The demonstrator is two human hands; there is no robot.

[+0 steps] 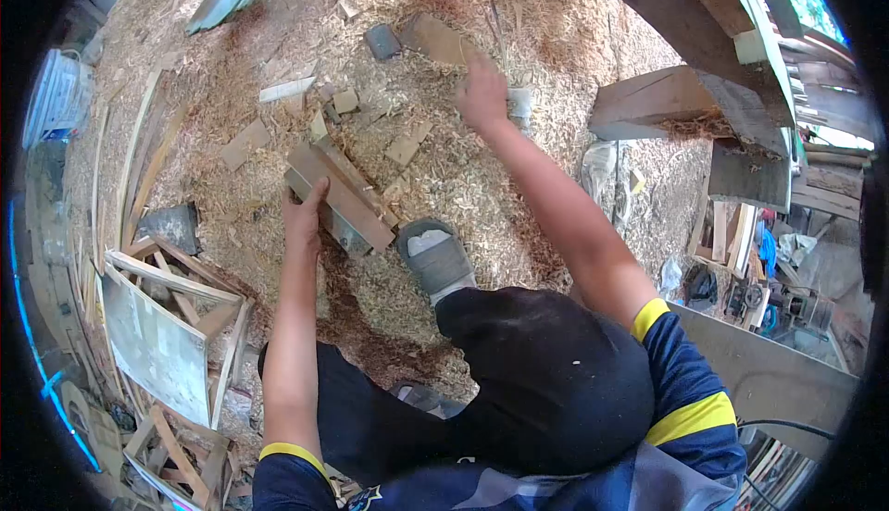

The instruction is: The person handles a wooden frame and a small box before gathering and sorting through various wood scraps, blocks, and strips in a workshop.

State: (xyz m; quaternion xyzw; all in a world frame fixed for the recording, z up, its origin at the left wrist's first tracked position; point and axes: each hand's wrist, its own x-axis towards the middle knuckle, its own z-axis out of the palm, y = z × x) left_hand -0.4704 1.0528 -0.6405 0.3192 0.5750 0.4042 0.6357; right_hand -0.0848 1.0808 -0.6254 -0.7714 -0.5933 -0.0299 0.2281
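Observation:
My left hand (305, 218) is wrapped round a wooden block (341, 198), left of my sandalled foot (435, 254). The block lies tilted, with a narrower strip of wood along its upper right side. My right hand (482, 94) reaches forward to the shavings-covered ground, its fingers at the right end of a flat brown board (437, 41). The fingertips are blurred, and whether they grip the board is not clear. Left of that board is a small dark grey block (381, 42). A pale translucent object (520, 106) lies just right of my right hand.
A wooden frame with a pale panel (159, 335) stands at the lower left. Long wood strips (139, 164) and a white bucket (63, 99) are farther left. Large timber pieces (653, 104) stand at the right. Wood offcuts (245, 143) and shavings cover the ground.

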